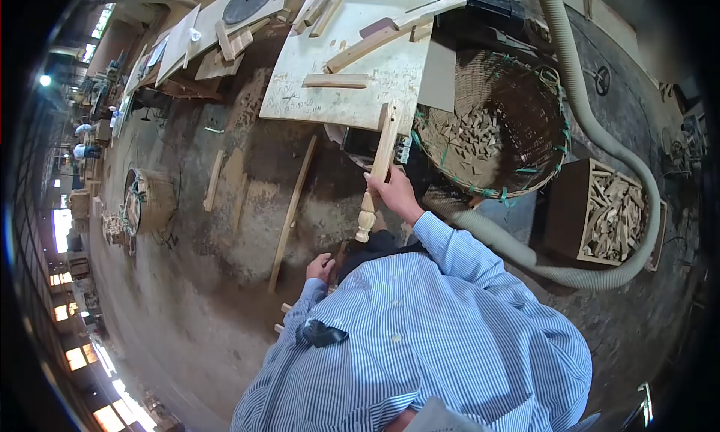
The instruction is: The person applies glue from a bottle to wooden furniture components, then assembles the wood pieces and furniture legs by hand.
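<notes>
My right hand [394, 192] is closed around a turned wooden leg [385, 148]. The leg's square upper part, with small dark holes near its end, points toward the worktable [337, 111] and overlaps its front edge in view. Its carved, rounded foot sticks out below my fingers. Down beside my body on the left, my left hand [321, 267] hangs with loosely bent fingers and nothing visible in it. A short wooden block [336, 80] and a longer wooden leg [362, 49] lie on the worktable.
To the right stand a wicker basket [427, 151] of wood offcuts and a box [559, 207] of scraps. A ribbed hose [577, 109] curves around them. Long wooden strips [293, 214] lie on the left floor, near another basket [156, 201].
</notes>
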The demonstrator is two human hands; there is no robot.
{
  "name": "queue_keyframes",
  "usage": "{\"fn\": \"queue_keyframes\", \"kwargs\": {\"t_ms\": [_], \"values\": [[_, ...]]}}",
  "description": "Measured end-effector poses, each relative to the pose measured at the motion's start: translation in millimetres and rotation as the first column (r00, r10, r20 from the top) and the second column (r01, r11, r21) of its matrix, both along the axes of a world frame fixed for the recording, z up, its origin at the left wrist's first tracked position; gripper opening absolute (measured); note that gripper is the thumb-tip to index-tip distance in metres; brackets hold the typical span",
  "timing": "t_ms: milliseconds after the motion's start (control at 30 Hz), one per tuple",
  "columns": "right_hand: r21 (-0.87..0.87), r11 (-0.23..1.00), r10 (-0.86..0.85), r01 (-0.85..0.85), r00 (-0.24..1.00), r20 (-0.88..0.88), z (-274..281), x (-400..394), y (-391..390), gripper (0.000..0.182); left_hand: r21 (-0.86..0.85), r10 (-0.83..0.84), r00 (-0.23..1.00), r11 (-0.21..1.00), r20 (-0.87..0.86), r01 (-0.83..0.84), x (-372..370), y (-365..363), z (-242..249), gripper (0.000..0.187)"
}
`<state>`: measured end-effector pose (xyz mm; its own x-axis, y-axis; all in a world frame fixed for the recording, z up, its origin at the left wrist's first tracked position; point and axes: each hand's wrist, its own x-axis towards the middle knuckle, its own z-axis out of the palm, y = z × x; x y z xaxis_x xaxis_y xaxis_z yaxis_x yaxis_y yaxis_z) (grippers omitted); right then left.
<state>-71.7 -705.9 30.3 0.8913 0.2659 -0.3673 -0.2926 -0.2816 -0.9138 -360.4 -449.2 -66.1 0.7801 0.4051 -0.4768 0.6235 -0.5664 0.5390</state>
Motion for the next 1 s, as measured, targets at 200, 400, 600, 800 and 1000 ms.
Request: {"fn": "queue_keyframes", "kwargs": {"t_ms": [200, 400, 600, 800, 1000], "values": [[-0.034, 0.997, -0.067, 0.066, 0.998, -0.008, 23.6, -5.1, 1.8, 0.057, -0.052, 0.052, 0.998, 0.997, 0.037, -0.05, 20.8, 23.4, -15.4, 0.042], [-0.089, 0.971, -0.228, 0.222, 0.972, -0.055, 18.4, -22.7, 22.4, 0.051, 0.039, -0.038, 0.916, 0.999, 0.399, 0.025, 110.9, 90.4, -17.0, 0.03], [-0.114, 0.88, -0.458, 0.462, 0.887, 0.062, 11.8, -42.0, 58.4, 0.045, 0.228, -0.305, 0.679, 0.952, 0.668, 0.204, 262.8, 137.3, 68.7, 0.034], [-0.128, 0.818, -0.562, 0.562, 0.827, 0.039, 23.6, -44.3, 76.1, 0.046, 0.437, -0.517, 0.438, 0.856, 0.736, 0.277, 363.2, 135.2, 118.3, 0.035], [-0.155, 0.808, -0.568, 0.569, 0.821, 0.058, 27.9, -45.3, 75.5, 0.048, 0.486, -0.615, 0.306, 0.775, 0.727, 0.403, 447.0, 95.9, 130.6, 0.04]]}}
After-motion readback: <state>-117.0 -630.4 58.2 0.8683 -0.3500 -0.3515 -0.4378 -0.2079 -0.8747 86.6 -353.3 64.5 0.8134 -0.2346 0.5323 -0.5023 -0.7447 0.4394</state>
